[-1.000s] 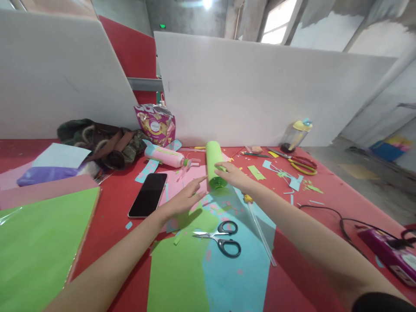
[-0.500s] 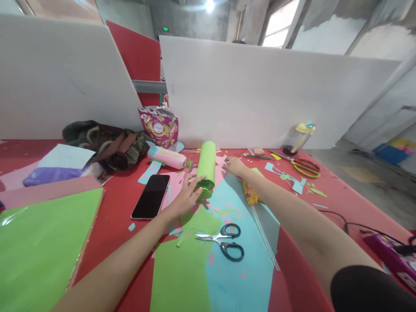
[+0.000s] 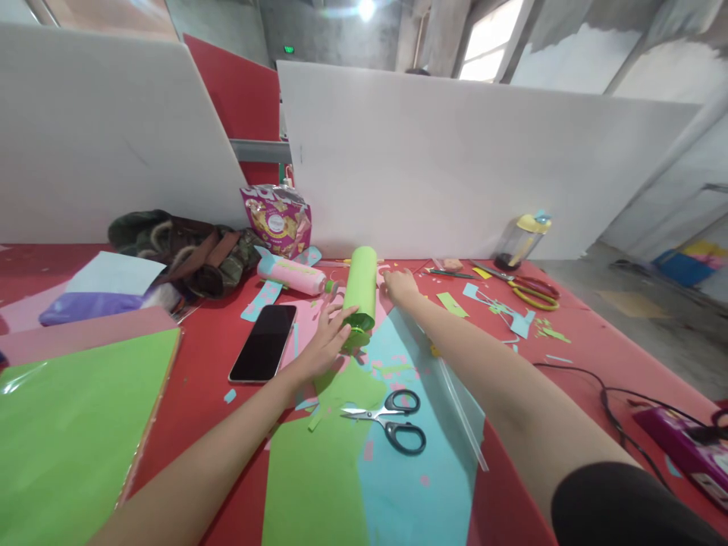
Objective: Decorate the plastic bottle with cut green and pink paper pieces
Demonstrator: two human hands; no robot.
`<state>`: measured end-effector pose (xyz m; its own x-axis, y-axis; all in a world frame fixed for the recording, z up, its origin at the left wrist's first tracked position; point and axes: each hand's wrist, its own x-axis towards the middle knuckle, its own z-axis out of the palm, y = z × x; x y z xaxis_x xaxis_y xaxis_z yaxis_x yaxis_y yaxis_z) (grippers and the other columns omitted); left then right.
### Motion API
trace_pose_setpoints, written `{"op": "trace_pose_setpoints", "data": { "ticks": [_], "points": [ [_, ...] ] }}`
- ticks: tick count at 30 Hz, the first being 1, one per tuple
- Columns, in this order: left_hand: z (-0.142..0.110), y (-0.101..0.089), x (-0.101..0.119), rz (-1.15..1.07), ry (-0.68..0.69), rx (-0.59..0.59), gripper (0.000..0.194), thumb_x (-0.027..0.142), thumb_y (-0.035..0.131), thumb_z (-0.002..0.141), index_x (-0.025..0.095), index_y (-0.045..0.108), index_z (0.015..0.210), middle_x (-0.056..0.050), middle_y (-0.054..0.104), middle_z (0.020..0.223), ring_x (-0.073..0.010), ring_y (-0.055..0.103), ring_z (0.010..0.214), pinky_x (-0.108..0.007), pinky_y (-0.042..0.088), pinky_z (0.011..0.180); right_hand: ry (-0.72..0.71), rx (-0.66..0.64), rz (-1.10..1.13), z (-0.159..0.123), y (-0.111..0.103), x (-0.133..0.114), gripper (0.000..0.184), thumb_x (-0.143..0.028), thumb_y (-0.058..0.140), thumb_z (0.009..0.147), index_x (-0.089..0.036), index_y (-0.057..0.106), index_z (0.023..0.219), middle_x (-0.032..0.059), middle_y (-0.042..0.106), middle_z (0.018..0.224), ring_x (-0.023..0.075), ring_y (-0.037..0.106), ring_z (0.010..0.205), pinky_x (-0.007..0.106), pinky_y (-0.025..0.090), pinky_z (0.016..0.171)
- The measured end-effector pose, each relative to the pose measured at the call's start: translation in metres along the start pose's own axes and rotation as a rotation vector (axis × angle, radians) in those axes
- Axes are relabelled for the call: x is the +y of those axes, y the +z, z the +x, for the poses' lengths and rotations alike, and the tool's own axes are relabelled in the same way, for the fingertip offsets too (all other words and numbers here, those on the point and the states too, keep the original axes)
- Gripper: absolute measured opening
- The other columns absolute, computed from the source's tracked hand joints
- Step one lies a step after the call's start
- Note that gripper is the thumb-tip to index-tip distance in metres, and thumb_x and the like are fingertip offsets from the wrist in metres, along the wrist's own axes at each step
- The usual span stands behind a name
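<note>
A bottle wrapped in light green paper [image 3: 360, 280] lies with its shiny green end toward me. My left hand [image 3: 325, 341] holds that near end, fingers laid along its left side. Beyond it, to the right, my right hand [image 3: 400, 288] reaches down to the pink paper with its fingers drawn together; whatever is between the fingertips is too small to make out. Black-handled scissors [image 3: 392, 417] lie spread on the green and blue paper sheets [image 3: 421, 478] in front of me. A pink-wrapped bottle [image 3: 293, 275] rests to the left of the green one.
On the left are a phone [image 3: 263, 343], a camouflage bag [image 3: 210, 262], a snack bag [image 3: 277, 220] and a green sheet pack [image 3: 73, 425]. At right are red-and-yellow-handled scissors [image 3: 535, 294], a clear drink bottle [image 3: 520, 243], paper scraps and a power strip [image 3: 685, 451]. White boards stand behind.
My right hand has moved slightly left and farther away, closer to the green bottle. A green scrap beside the forearm is now uncovered, while the yellow piece is mostly hidden. My left hand stays put.
</note>
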<state>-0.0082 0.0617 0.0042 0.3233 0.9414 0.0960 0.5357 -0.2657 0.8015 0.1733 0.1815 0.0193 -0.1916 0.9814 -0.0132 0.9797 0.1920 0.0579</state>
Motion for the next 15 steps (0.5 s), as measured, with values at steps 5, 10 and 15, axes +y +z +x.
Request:
{"op": "trace_pose_setpoints", "data": {
  "ticks": [5, 10, 15],
  "points": [
    [0.0, 0.001, 0.001, 0.004, 0.006, 0.004, 0.043, 0.035, 0.022, 0.087, 0.019, 0.037, 0.124, -0.01, 0.024, 0.128, -0.0205, 0.02, 0.125, -0.04, 0.021, 0.106, -0.008, 0.034, 0.047, -0.011, -0.008, 0.007, 0.031, -0.03, 0.049, 0.083, -0.015, 0.049, 0.11, 0.0073, 0.053, 0.11, 0.0181, 0.055, 0.092, 0.039, 0.047, 0.077],
    [0.0, 0.002, 0.0, -0.042, 0.016, -0.008, 0.045, 0.04, 0.025, 0.085, 0.023, 0.036, 0.125, -0.008, 0.02, 0.132, -0.0199, 0.019, 0.127, -0.037, 0.024, 0.104, 0.125, 0.173, 0.163, -0.015, -0.041, 0.019, 0.021, -0.014, 0.041, 0.083, -0.008, 0.056, 0.097, 0.0116, 0.062, 0.093, 0.0204, 0.057, 0.087, 0.033, 0.045, 0.073],
    [0.0, 0.001, 0.003, -0.102, 0.099, 0.054, 0.045, 0.042, 0.03, 0.083, 0.017, 0.045, 0.116, -0.011, 0.025, 0.13, -0.0219, 0.025, 0.124, -0.036, 0.025, 0.103, 0.12, 0.329, 0.29, -0.045, -0.077, 0.012, 0.026, -0.017, 0.034, 0.082, -0.012, 0.055, 0.097, 0.0071, 0.062, 0.093, 0.0158, 0.057, 0.082, 0.026, 0.042, 0.068]
  ]
}}
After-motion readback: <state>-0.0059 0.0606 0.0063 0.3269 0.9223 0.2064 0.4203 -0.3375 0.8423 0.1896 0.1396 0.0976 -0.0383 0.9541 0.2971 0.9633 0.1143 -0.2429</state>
